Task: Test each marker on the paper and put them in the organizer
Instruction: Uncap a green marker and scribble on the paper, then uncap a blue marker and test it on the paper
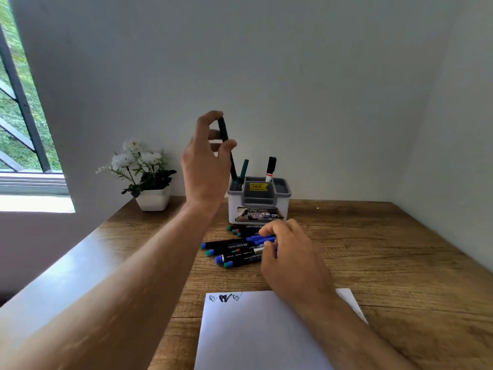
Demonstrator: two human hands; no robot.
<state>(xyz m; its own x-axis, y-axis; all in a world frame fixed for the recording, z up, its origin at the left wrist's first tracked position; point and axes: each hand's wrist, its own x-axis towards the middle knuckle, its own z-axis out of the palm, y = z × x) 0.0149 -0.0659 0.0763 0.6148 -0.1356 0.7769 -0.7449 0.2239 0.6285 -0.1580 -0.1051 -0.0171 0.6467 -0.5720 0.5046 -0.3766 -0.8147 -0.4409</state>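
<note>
A green marker [226,148] is pinched in the left hand [205,166], its tip lowered into the organizer [258,200] at the surface's far edge; the right hand [286,252] is closed on a blue marker [260,239] from the pile, likely next for the paper [256,332]

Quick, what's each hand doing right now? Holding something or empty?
Left hand: grip pinches a green marker, its lower end in the organizer.
Right hand: fingers curled on a blue marker in the pile on the table.

Green-capped marker [226,145] upright over grey-white organizer [258,200] — loose markers [234,247] heaped before it, scribbled paper [256,329] nearest, perhaps three marks.
</note>
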